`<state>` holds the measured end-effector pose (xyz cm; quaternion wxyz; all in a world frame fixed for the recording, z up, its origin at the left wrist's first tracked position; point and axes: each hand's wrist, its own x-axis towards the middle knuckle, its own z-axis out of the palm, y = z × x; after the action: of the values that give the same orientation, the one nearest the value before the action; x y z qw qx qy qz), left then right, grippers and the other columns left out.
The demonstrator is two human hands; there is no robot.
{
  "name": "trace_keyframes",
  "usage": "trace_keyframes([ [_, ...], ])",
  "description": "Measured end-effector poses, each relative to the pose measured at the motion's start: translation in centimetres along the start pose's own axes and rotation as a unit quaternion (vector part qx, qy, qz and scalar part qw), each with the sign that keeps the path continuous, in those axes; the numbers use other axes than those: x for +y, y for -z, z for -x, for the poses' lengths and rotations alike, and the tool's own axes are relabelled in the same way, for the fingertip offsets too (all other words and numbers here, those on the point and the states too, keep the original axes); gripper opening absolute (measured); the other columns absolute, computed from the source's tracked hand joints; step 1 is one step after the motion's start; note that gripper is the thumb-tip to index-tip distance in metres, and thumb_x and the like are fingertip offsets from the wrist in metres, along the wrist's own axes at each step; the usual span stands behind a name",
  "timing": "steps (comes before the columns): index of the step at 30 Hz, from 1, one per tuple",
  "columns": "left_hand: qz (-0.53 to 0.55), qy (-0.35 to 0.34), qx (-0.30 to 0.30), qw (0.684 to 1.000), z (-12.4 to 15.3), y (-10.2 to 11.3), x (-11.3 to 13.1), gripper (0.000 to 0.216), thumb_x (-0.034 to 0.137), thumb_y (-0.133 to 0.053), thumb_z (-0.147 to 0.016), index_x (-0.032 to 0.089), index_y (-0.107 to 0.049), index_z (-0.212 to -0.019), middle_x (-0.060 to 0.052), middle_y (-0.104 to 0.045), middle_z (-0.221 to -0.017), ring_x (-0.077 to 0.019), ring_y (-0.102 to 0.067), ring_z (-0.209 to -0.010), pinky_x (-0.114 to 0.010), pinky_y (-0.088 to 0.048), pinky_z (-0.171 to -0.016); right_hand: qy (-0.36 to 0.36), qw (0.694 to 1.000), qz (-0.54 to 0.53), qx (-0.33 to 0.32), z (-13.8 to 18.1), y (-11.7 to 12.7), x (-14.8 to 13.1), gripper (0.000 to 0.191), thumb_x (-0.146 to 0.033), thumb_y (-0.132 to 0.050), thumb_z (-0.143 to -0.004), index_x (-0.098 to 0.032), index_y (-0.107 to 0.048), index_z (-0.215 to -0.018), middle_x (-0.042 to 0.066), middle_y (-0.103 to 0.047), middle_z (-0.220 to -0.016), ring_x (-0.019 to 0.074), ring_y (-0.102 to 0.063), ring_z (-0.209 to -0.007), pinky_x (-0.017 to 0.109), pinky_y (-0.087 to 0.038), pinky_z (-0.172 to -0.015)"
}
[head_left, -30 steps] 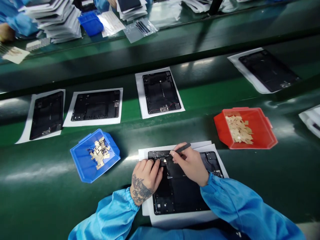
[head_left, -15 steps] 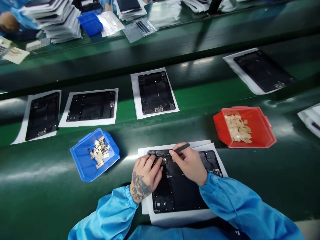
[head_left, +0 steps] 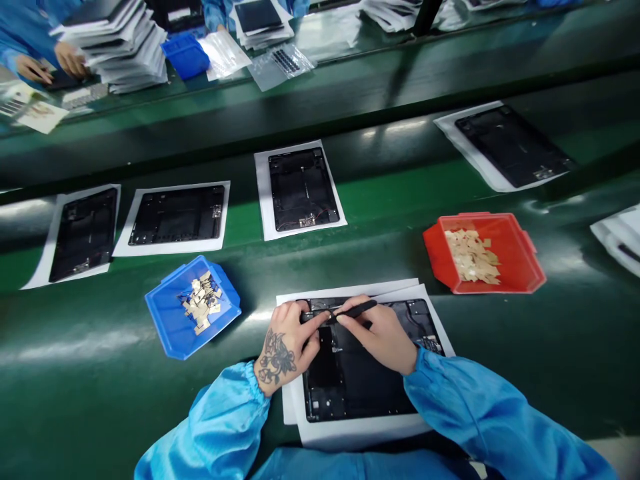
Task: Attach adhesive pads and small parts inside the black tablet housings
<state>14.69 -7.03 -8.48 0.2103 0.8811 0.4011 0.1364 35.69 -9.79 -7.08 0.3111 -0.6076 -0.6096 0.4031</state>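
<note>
A black tablet back shell (head_left: pixel 365 380) lies on white sheets (head_left: pixel 360 433) right in front of me. My left hand (head_left: pixel 287 337), tattooed on its back, rests on the shell's upper left corner with its fingertips pinched at the top edge. My right hand (head_left: pixel 383 333) grips a thin black tool (head_left: pixel 350 311) whose tip meets the left fingertips. What sits under the fingertips is too small to make out.
A blue bin (head_left: pixel 193 307) of small tan pieces lies to the left, a red bin (head_left: pixel 483 252) of the same to the right. Several more black shells on white sheets (head_left: pixel 300 190) lie on the green belt behind. Other people's hands (head_left: pixel 67 60) work by stacked sheets at the far left.
The shells on the belt have drifted left. My left hand has slid up along the shell's top edge, and the tool now lies flatter, its tip closer to my left fingers.
</note>
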Motion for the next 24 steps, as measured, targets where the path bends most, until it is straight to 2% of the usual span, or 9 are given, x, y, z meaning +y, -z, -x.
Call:
trace_keyframes([
  [5, -0.013, 0.001, -0.009, 1.000, 0.1, -0.1, 0.4, 0.048, 0.017, -0.049, -0.079, 0.028, -0.055, -0.126, -0.010, -0.047, -0.107, -0.0256, -0.045, -0.097, -0.042, -0.040, -0.080, -0.060, 0.991, -0.112, -0.034, -0.5, 0.3, -0.1, 0.014, -0.033, -0.058, -0.084, -0.019, -0.055, -0.084, -0.001, -0.062, -0.067, 0.0145, -0.064, -0.061, 0.025, -0.051, -0.057],
  [8, -0.042, 0.002, -0.005, 0.999, 0.3, -0.2, 0.9, 0.050, 0.015, -0.050, -0.078, 0.027, -0.054, -0.126, -0.011, -0.047, -0.110, -0.0272, -0.045, -0.100, -0.044, -0.042, -0.082, -0.081, 0.978, -0.181, -0.065, -0.7, 0.5, -0.2, 0.017, -0.034, -0.060, -0.082, -0.018, -0.052, -0.081, -0.002, -0.060, -0.064, 0.0138, -0.063, -0.058, 0.025, -0.052, -0.055],
  [10, -0.061, 0.001, 0.006, 0.998, 0.6, -0.3, 1.2, 0.049, 0.014, -0.050, -0.078, 0.025, -0.054, -0.126, -0.012, -0.047, -0.111, -0.0284, -0.044, -0.103, -0.045, -0.043, -0.084, -0.096, 0.971, -0.215, -0.049, -0.8, 0.4, 0.0, 0.021, -0.036, -0.062, -0.080, -0.018, -0.052, -0.082, -0.001, -0.060, -0.065, 0.0139, -0.063, -0.058, 0.026, -0.054, -0.057],
  [14, -0.047, 0.008, 0.028, 0.998, 1.4, -0.7, 1.3, 0.044, 0.014, -0.049, -0.081, 0.024, -0.055, -0.124, -0.012, -0.047, -0.118, -0.0283, -0.044, -0.110, -0.046, -0.043, -0.089, -0.117, 0.960, -0.252, 0.021, -0.8, 0.0, 0.5, 0.026, -0.040, -0.064, -0.080, -0.017, -0.054, -0.088, 0.002, -0.063, -0.073, 0.0166, -0.066, -0.068, 0.029, -0.058, -0.059],
  [20, -0.061, 0.023, 0.086, 0.994, 2.1, -1.1, 1.4, 0.038, 0.017, -0.052, -0.084, 0.015, -0.056, -0.121, -0.016, -0.049, -0.124, -0.0307, -0.042, -0.119, -0.048, -0.042, -0.096, -0.065, 0.978, -0.193, 0.044, -0.5, -0.4, 0.6, 0.017, -0.033, -0.062, -0.084, -0.018, -0.062, -0.090, 0.005, -0.067, -0.087, 0.0162, -0.066, -0.071, 0.028, -0.058, -0.059],
  [24, -0.074, -0.002, 0.109, 0.991, 2.2, -1.4, 1.6, 0.036, 0.014, -0.054, -0.082, 0.013, -0.058, -0.117, -0.016, -0.054, -0.119, -0.0307, -0.045, -0.115, -0.047, -0.044, -0.094, 0.033, 0.989, -0.137, 0.043, -0.1, -0.9, 0.6, 0.008, -0.022, -0.063, -0.084, -0.022, -0.067, -0.092, 0.003, -0.071, -0.095, 0.0177, -0.067, -0.088, 0.032, -0.055, -0.080],
])
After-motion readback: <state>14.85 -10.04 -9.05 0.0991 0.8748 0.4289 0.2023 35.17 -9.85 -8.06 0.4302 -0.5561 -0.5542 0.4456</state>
